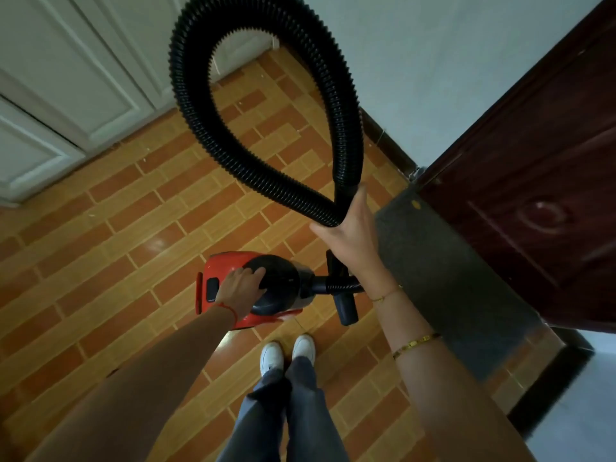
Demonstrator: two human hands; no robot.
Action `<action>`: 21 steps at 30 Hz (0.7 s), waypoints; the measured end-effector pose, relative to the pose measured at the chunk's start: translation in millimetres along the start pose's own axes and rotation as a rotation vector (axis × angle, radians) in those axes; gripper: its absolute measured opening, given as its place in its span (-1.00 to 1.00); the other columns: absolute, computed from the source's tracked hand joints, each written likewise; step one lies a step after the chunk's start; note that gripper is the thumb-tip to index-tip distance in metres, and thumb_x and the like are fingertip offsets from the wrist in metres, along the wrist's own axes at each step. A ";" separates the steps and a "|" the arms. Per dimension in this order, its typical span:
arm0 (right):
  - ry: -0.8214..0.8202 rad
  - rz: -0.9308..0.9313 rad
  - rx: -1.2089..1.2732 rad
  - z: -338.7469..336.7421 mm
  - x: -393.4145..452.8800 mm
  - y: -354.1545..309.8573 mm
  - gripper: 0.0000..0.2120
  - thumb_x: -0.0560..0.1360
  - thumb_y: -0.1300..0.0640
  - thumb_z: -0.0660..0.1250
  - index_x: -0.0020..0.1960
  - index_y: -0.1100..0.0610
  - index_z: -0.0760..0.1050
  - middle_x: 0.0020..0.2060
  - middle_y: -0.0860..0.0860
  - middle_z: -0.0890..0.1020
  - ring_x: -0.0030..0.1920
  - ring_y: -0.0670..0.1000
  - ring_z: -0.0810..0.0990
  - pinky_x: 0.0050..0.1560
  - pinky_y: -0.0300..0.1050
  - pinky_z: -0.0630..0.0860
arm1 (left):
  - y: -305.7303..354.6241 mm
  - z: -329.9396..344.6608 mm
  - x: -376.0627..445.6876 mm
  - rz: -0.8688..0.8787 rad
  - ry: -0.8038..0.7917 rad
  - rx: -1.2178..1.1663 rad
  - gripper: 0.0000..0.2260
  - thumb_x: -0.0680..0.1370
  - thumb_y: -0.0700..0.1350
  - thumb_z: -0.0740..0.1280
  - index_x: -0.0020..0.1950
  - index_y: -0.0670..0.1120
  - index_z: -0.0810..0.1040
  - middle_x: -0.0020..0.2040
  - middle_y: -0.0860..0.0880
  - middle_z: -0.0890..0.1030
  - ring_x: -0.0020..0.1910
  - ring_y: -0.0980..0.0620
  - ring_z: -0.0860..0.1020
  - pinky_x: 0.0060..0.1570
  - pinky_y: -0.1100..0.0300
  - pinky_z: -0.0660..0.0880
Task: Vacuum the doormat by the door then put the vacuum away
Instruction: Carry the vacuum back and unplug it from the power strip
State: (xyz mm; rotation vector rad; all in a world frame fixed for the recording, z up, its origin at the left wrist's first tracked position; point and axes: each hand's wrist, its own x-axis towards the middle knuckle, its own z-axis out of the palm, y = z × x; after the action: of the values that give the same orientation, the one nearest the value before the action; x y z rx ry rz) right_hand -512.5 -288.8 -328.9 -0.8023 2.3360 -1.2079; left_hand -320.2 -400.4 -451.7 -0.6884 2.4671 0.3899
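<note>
The floor [110, 208] of orange and tan brick-pattern tiles filled most of the view, with a white panelled door [66, 75] at the upper left and a dark red-brown door [533, 181] standing open on the right. The grey doormat [443, 278] lay on the floor along the foot of that dark door, just beside the person's right arm.

A black ribbed hose [200, 105] rose in a big loop well above the floor, both runs meeting at the right hand [346, 228], whose fingers curled round the doubled hose and gripped it. Below, the red and black vacuum [266, 288] sat close in front of the person's white shoes [288, 353], its hose socket pointing toward the doormat. A black nozzle piece [345, 308] showed near that socket.

The left hand [238, 290] was on top of the vacuum, fingers bent over the black domed handle area and seeming to grip it. A red thread bracelet [230, 310] circled the left wrist, and thin gold bracelets [415, 343] the right forearm.
</note>
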 end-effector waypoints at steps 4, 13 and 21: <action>-0.043 -0.049 0.011 -21.4 -15.2 -48.3 -0.35 0.31 0.03 0.50 0.26 0.01 0.21 -0.06 -0.04 0.50 -0.11 -0.07 0.56 -0.19 0.04 0.61 | -1.2 -26.7 -42.9 -0.047 0.021 -0.008 -0.67 0.62 0.01 0.20 0.35 -0.07 0.35 0.16 -0.11 0.54 0.18 -0.13 0.48 0.07 0.07 0.38; -0.126 -0.194 -0.038 -25.5 -49.1 -115.5 -0.35 0.31 0.02 0.51 0.26 0.07 0.25 -0.15 -0.13 0.44 -0.22 -0.12 0.53 -0.32 -0.03 0.58 | -8.9 -47.0 -126.5 -0.156 0.032 -0.131 -0.70 0.60 0.00 0.24 0.28 -0.11 0.39 0.15 -0.15 0.56 0.16 -0.18 0.51 0.00 0.03 0.40; -0.243 -0.337 -0.029 2.4 -60.2 -160.5 -0.38 0.32 0.02 0.50 0.27 0.15 0.30 -0.23 -0.11 0.45 -0.29 -0.15 0.52 -0.44 -0.21 0.45 | -30.9 -42.9 -182.9 -0.299 0.072 -0.261 -0.69 0.59 -0.01 0.26 0.30 -0.10 0.41 0.16 -0.18 0.57 0.14 -0.21 0.53 -0.02 0.03 0.43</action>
State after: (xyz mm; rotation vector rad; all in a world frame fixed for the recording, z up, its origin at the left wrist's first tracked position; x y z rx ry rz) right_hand -415.7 -326.1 -192.4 -1.3149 2.0802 -1.1309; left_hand -189.6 -372.0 -316.2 -1.1792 2.3512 0.5833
